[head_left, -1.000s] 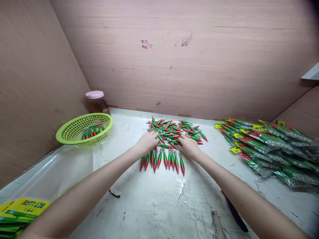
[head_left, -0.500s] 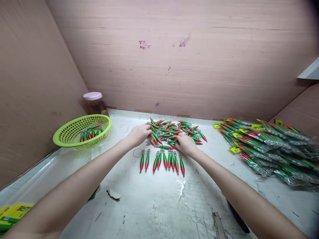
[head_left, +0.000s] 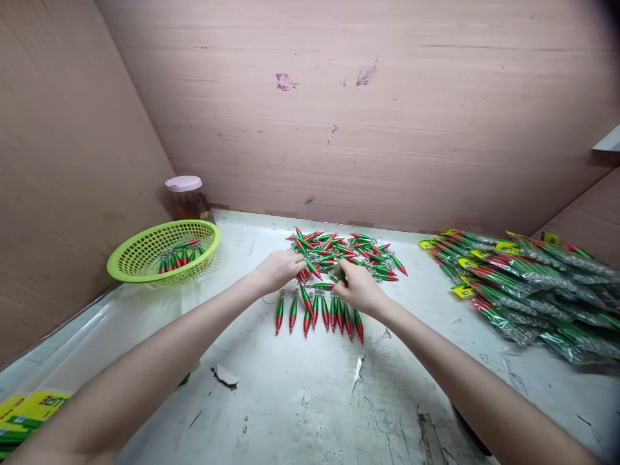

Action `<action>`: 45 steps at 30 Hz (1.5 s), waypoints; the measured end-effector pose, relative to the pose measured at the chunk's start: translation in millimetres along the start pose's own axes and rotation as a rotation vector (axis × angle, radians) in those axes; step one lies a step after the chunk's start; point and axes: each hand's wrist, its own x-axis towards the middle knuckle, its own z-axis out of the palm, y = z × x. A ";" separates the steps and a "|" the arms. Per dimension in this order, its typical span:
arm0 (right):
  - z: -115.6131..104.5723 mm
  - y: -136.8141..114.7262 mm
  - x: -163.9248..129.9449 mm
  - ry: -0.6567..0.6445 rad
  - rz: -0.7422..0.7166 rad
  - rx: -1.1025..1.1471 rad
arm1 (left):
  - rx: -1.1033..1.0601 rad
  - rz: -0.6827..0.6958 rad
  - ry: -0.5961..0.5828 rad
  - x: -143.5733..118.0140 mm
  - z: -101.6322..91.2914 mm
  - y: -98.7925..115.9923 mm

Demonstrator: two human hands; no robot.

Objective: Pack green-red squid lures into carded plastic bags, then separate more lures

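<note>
Red-and-green squid-jig fishing lures (head_left: 334,248) lie in a loose pile before me. My left hand (head_left: 281,270) is closed at the pile's left side, its fingertips pinched on a lure; one lure (head_left: 305,299) slants down just below it, over the row. My right hand (head_left: 357,285) is curled at the pile's near edge, thumb against fingers, with a bit of a lure showing between them. Nearer to me, several lures (head_left: 333,314) stand in a row side by side, red ends toward me. A thin ring (head_left: 269,301) lies partly hidden beside the row's left end.
On the left are a lime-green basket (head_left: 121,271) holding some lures and a jar with a pink lid (head_left: 184,184). Bagged lures (head_left: 527,290) are heaped at right. Yellow printed cards (head_left: 43,405) lie lower left; a torn scrap (head_left: 225,376) lies on the table. Cardboard walls (head_left: 310,129) enclose the table.
My right hand has drawn back slightly from the pile, and my left hand has shifted right and a little nearer. A lure now slants over the row. The view has shifted slightly.
</note>
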 end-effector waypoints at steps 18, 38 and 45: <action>32.8 -70.6 21.7 -0.179 0.281 0.235 | -0.037 -0.063 0.024 -3.5 -5.0 -2.9; 45.5 -65.9 18.0 0.018 0.341 0.777 | -0.221 -0.320 0.138 -9.9 -5.9 -5.3; 51.3 -70.2 30.8 0.023 0.391 0.914 | -0.330 -0.355 0.154 -15.2 -6.2 -5.0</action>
